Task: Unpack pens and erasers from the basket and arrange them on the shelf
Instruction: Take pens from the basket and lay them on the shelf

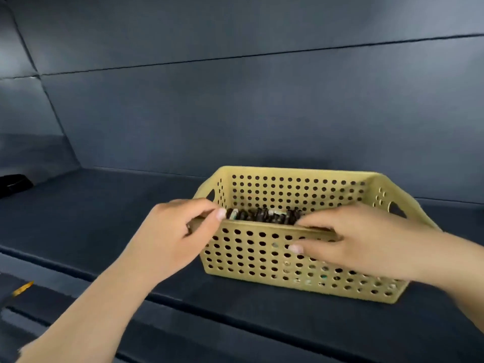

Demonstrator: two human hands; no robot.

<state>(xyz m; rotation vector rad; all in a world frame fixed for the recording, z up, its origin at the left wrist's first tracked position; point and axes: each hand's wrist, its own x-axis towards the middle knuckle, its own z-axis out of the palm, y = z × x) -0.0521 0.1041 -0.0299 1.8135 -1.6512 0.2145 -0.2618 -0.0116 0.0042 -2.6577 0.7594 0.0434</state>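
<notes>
A yellow perforated basket [288,189] stands on the dark blue shelf [104,218], right of centre. Inside it, dark pens and some pale erasers [264,216] show just above the near rim; most of the contents are hidden by the front wall. My left hand [172,231] grips the basket's near left corner, thumb on the rim. My right hand [366,239] holds the near rim further right, with its fingers over the rim inside and the thumb pressed on the outside of the front wall.
A black object [13,184] lies at the shelf's far left end. The shelf's back wall rises right behind the basket. A small yellow-orange thing [22,288] shows at the lower left, below the shelf's front edge.
</notes>
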